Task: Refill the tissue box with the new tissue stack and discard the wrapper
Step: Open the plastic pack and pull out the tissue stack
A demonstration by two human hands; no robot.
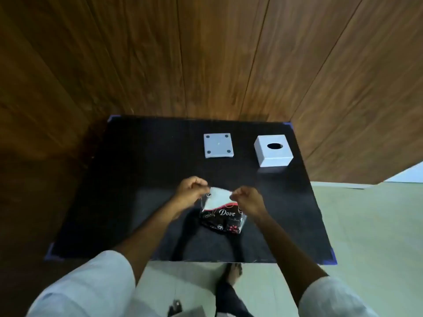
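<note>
A black and red tissue pack [223, 219] marked "Dove" is held just above the black table [137, 179], near its front middle. White tissues [216, 197] show through the pack's opened top. My left hand [190, 191] pinches the clear wrapper's top edge on the left, and my right hand [248, 200] pinches it on the right. The white tissue box cover [273, 154], with an oval hole on top, stands at the back right. Its flat white base plate [218, 145] with dark corner feet lies to the cover's left.
Wood-panelled walls rise behind and to the left of the table. Pale floor lies to the right and in front. My bare foot [233, 273] shows below the table's front edge. Blue tape marks the table corners.
</note>
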